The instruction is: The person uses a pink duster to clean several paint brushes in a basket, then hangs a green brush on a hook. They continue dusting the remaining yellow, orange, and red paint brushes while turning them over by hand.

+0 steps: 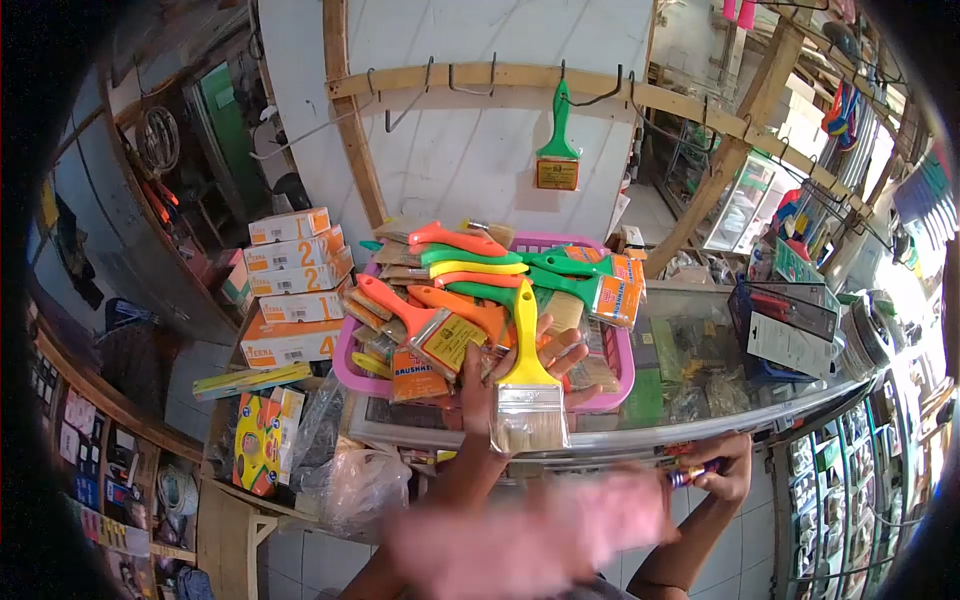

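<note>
My left hand [478, 400] supports a paintbrush [525, 370] with a yellow handle and wide pale bristles in clear wrapping. The brush points bristles down, and my fingers show behind it. At the lower right, my right hand [728, 470] is closed round the dark, banded handle of a pink duster-like thing [540, 535]. Its pink part is smeared by motion across my forearms. Behind my left hand, a pink basket [625, 385] is heaped with paintbrushes [465, 265] with orange, green, yellow and red handles, several in printed sleeves.
Stacked white-and-orange boxes [295, 280] stand left of the basket. A glass counter [690, 350] runs under the basket to the right, with a dark blue basket [770, 320] of packaged goods. A green-handled brush [559, 135] hangs from a hook. Plastic bags [355, 485] lie lower left.
</note>
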Action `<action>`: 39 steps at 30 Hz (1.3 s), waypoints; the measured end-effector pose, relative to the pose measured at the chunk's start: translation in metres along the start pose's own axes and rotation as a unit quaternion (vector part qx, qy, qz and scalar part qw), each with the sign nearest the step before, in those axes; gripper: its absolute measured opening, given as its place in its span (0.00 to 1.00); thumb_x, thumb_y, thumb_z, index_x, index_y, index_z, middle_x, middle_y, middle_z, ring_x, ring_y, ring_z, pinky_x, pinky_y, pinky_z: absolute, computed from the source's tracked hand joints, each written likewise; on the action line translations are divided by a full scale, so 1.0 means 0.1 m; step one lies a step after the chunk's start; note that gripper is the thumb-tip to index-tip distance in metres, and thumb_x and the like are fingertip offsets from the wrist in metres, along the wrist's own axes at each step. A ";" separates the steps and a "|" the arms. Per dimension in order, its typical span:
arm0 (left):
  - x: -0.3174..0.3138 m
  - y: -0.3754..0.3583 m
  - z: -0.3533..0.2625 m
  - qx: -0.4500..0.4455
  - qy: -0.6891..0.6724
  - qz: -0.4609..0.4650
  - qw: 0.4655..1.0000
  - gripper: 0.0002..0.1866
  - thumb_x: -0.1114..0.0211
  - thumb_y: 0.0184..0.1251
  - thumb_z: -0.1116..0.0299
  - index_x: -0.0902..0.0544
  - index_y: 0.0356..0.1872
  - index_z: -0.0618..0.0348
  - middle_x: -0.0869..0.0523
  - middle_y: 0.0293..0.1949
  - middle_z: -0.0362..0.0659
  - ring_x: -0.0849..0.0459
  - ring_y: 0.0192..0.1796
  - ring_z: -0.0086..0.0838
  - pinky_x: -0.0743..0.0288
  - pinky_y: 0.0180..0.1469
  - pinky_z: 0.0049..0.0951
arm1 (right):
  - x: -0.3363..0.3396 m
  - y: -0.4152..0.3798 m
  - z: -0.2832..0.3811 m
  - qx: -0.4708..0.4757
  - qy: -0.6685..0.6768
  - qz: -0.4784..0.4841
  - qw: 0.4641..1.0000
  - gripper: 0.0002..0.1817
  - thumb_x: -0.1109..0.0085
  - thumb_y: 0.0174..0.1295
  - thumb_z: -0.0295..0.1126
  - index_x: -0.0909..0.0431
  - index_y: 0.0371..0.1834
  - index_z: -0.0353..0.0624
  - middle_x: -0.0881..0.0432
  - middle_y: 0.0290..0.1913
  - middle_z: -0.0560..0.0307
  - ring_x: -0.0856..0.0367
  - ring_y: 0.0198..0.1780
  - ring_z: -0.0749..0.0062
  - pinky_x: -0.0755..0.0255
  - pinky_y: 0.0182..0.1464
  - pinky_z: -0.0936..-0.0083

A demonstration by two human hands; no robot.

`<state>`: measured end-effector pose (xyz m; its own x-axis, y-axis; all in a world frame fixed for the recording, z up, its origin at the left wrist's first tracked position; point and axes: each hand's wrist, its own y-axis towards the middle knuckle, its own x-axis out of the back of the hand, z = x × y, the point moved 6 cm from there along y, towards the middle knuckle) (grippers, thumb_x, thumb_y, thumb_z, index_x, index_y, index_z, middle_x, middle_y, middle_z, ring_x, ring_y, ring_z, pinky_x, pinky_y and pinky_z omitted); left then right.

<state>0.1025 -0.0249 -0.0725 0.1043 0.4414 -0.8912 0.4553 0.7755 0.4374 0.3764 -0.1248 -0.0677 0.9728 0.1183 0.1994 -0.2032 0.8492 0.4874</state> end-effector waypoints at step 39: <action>0.05 0.02 -0.02 -0.027 0.049 0.012 0.998 0.45 0.48 0.70 0.33 0.47 0.79 0.48 0.35 0.73 0.49 0.33 0.73 0.43 0.47 0.74 0.66 | -0.06 0.11 0.12 -0.051 -0.027 -0.022 0.998 0.24 0.23 0.52 0.44 0.12 0.39 0.31 0.11 0.30 0.49 0.14 0.31 0.75 0.23 0.35 0.78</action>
<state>0.1023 -0.0208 -0.0758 0.0259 0.5002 -0.8655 0.4054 0.7862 0.4665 0.3668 -0.1222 -0.0534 0.9722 0.0547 0.2276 -0.1461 0.9014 0.4076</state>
